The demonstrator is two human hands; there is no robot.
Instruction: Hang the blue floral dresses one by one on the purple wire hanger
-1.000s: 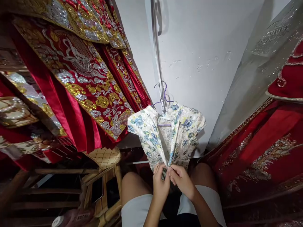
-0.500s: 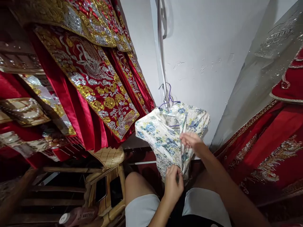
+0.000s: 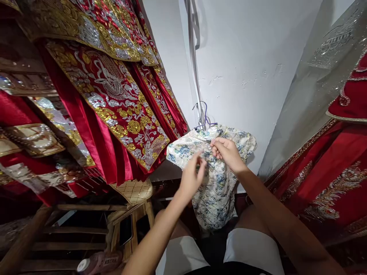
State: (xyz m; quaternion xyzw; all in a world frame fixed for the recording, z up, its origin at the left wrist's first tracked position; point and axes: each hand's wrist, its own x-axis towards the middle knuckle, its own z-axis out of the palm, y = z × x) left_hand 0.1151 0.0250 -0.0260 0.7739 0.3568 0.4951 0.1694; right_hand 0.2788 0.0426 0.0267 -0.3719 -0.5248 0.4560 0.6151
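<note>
A small cream dress with blue flowers (image 3: 215, 191) hangs on a purple wire hanger (image 3: 204, 114) against the white wall. My right hand (image 3: 228, 152) is closed, pinching the dress fabric just below the collar. My left hand (image 3: 191, 175) is raised in front of the dress's left side, fingers apart and a little blurred, close to the fabric but holding nothing. My knees in white shorts (image 3: 252, 250) show below the dress.
Red garments with gold and silver embroidery (image 3: 114, 95) hang at the left, and more red embroidered cloth (image 3: 329, 179) at the right. A wooden stool with a quilted cushion (image 3: 132, 191) stands at lower left. A pink bottle (image 3: 97, 263) lies near the bottom edge.
Both hands rose from the dress's lower hem to its collar. The right hand went up first and now pinches the top; the left let go of the hem and lifted.
</note>
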